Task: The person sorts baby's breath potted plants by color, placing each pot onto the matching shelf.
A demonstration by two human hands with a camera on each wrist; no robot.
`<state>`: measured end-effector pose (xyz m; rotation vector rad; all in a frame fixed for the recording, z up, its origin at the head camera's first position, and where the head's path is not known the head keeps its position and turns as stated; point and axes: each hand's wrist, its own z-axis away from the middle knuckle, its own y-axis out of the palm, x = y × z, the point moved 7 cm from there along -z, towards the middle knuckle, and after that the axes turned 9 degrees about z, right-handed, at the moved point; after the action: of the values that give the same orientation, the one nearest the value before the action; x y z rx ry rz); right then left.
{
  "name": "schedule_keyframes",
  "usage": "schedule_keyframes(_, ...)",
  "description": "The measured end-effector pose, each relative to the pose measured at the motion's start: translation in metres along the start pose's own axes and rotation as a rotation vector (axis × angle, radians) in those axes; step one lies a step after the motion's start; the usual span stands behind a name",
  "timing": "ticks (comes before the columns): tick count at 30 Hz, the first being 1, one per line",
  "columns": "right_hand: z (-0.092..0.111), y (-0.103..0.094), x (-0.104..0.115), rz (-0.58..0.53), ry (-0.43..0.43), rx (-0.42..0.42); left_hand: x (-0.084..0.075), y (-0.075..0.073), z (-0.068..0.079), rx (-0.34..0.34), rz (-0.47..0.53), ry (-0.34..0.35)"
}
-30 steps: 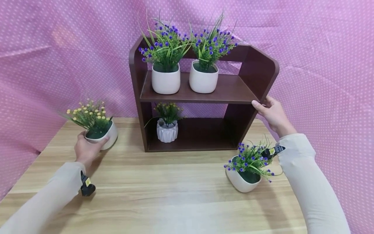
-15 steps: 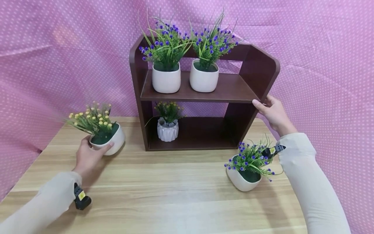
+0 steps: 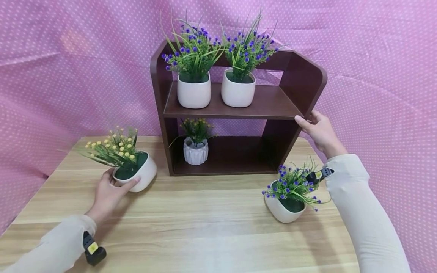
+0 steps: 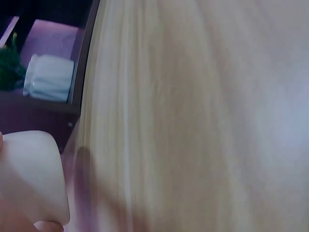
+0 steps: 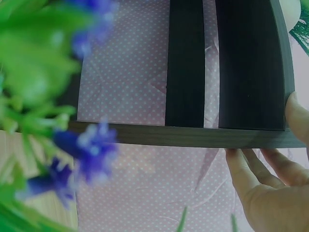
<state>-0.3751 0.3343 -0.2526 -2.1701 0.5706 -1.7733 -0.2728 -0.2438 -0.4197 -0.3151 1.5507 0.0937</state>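
Left hand (image 3: 108, 194) gripping tilted yellow-flowered pot (image 3: 146, 175), left of brown shelf (image 3: 273, 102), right hand (image 3: 322, 135) gripping shelf's right side.

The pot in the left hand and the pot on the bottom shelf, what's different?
The held pot is smooth; the shelf pot is ridged. The held pot is tilted in the left hand; the shelf pot stands upright. The held pot looks bigger than the shelf pot. Both are whitish with yellow flowers.
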Motion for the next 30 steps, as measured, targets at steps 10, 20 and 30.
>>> schedule_keyframes(10,0.0,0.0,0.0,0.017,0.015,0.018,-0.003,0.018,0.024,0.011,0.041,0.0)
schedule_keyframes(20,0.0,0.0,-0.001,-0.027,0.0,0.016,-0.001,0.044,0.046,0.106,0.131,0.021)
schedule_keyframes(30,-0.001,0.0,-0.001,-0.02,0.007,-0.001,-0.008,0.076,0.069,0.193,0.122,-0.063)
